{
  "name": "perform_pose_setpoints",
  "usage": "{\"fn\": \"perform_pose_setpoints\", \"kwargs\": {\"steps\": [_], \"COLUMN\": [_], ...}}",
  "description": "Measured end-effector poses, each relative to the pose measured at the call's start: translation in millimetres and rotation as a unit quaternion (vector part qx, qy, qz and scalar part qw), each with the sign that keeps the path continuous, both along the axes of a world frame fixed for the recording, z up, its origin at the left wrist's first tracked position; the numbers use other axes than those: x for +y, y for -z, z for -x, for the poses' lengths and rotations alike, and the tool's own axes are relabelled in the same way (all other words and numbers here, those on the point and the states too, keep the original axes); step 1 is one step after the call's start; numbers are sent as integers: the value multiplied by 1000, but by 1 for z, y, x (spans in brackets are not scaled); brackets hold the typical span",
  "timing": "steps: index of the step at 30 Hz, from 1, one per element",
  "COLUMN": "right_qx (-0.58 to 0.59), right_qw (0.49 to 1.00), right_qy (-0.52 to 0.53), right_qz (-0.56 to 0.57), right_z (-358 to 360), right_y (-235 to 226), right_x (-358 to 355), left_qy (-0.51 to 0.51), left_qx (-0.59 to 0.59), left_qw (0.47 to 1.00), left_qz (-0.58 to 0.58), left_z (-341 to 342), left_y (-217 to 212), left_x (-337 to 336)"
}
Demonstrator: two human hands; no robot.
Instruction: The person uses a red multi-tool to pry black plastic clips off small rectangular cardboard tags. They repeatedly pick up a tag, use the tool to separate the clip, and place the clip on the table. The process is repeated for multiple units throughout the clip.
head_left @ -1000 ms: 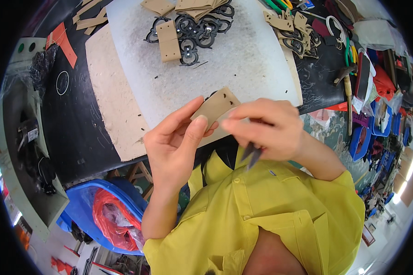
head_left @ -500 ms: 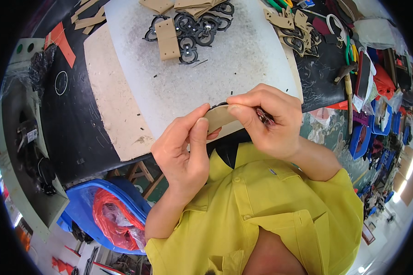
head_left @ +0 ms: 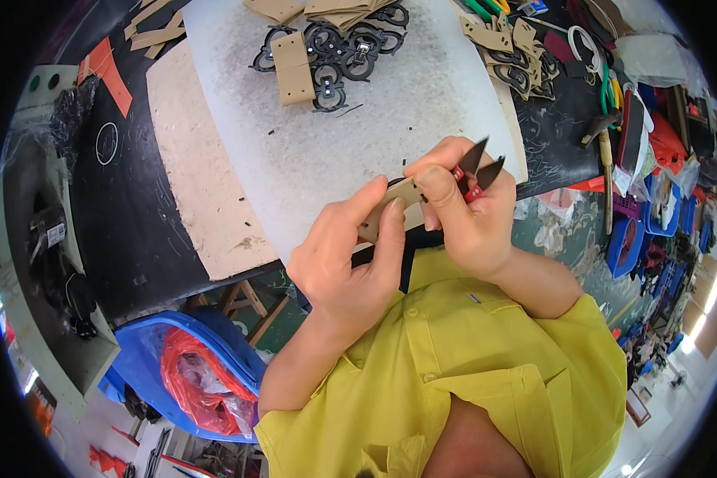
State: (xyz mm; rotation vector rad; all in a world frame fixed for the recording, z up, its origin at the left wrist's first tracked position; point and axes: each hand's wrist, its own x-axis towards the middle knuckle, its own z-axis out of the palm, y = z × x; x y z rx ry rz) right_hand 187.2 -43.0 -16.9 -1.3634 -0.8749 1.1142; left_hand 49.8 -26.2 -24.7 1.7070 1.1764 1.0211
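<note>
Close to my chest, over the table's near edge, I hold a small beige leather-like strip (head_left: 388, 211) with dark holes. A bit of black shows along its upper edge. My left hand (head_left: 344, 259) pinches it between thumb and fingers from the left. My right hand (head_left: 474, 215) pinches its right end between thumb and forefinger. Tucked in that same hand is a pair of thread snips (head_left: 476, 169), dark blades parted and pointing up, red at the handles. The snips' blades are apart from the strip. Some fingertips behind the strip are hidden.
A pale cutting board (head_left: 239, 135) lies on the black table (head_left: 127, 239). At its far side are black ring-shaped buckles (head_left: 362, 52) and beige pieces (head_left: 295, 68). More sit far right, near a hammer (head_left: 605, 151). A blue bin (head_left: 147, 350) stands lower left.
Both hands have shifted right with the strip, which now tilts up to the right. My right hand has turned, bringing the snips' blades into view.
</note>
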Motion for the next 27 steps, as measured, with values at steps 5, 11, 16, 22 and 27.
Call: {"fn": "perform_pose_setpoints", "kwargs": {"steps": [5, 11, 16, 22, 27], "right_qx": [-207, -176, -311, -171, -422], "right_qw": [968, 968, 926, 958, 869], "right_qy": [-113, -178, -165, -221, -219], "right_qz": [-84, -8, -135, 67, -136], "right_z": [-15, -18, -21, -27, -41], "right_y": [-4, -12, -4, -7, -25], "right_x": [12, 17, 13, 15, 17], "left_qy": [-4, 63, 85, 75, 38], "left_qx": [-166, -128, -128, -134, -203], "left_qw": [959, 943, 935, 937, 901], "left_qz": [228, 300, 318, 314, 382], "left_z": [1, 15, 12, 14, 27], "left_y": [-11, -21, -21, -18, -18], "left_x": [6, 20, 18, 18, 32]}}
